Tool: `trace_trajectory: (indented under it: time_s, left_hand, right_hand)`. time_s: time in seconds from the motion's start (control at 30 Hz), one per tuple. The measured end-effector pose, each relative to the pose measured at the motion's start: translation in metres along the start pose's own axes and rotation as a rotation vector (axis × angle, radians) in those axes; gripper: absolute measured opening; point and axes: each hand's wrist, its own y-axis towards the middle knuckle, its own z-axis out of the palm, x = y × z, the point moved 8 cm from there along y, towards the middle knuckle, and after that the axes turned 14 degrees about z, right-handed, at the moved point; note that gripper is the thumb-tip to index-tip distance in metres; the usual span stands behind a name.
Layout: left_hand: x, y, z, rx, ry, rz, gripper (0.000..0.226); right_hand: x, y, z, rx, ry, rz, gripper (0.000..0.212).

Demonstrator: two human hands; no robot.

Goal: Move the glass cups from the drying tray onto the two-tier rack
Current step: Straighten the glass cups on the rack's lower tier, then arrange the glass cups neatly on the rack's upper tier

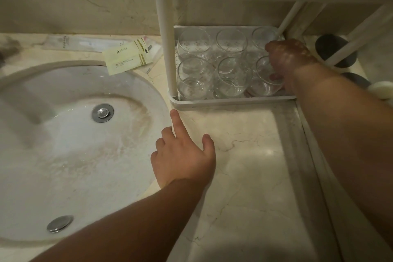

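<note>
Beneath the rack's upper tier, right hand (286, 59) fingers curl round the front-right glass cup (266, 76); left hand (182, 155), fingers spread, rests on the bench (244, 144), farther away.

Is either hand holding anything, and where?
The right hand grips the front right glass by its rim and side. The left hand holds nothing.
</note>
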Motion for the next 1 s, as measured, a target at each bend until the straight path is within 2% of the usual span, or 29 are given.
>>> trace_trajectory:
  time_s: [0.1,0.2,0.37,0.53,0.67,0.8,0.9,1.0]
  left_hand:
    - [-0.001,0.0,-0.001,-0.007,-0.001,-0.002,0.085]
    - [-0.001,0.0,0.0,-0.008,0.003,-0.001,0.085]
    - [0.0,0.0,-0.001,-0.002,0.012,-0.004,0.086]
    - [0.0,0.0,-0.002,0.012,0.022,0.007,0.087]
    - [0.001,-0.001,-0.002,0.019,0.022,0.003,0.086]
    - [0.004,0.0,-0.001,0.057,0.007,-0.018,0.087]
    - [0.006,-0.001,-0.007,0.08,-0.099,-0.029,0.086]
    - [0.006,-0.005,-0.014,0.169,-0.238,-0.02,0.084]
  right_hand:
    - [0.009,0.0,-0.006,-0.079,-0.211,-0.09,0.052]
    - [0.01,0.002,-0.005,-0.132,-0.324,-0.151,0.039]
    - [0.003,-0.006,-0.002,-0.187,-0.428,-0.197,0.041]
    - [-0.016,-0.031,-0.001,-0.186,-0.213,-0.16,0.047]
    - [-0.042,-0.045,-0.003,-0.141,0.208,-0.037,0.058]
    - [-0.058,-0.075,-0.004,-0.212,0.293,-0.1,0.059]
    - [-0.066,-0.102,-0.007,-0.207,0.311,-0.113,0.059]
    - [-0.073,-0.138,-0.008,-0.189,0.313,-0.132,0.056]
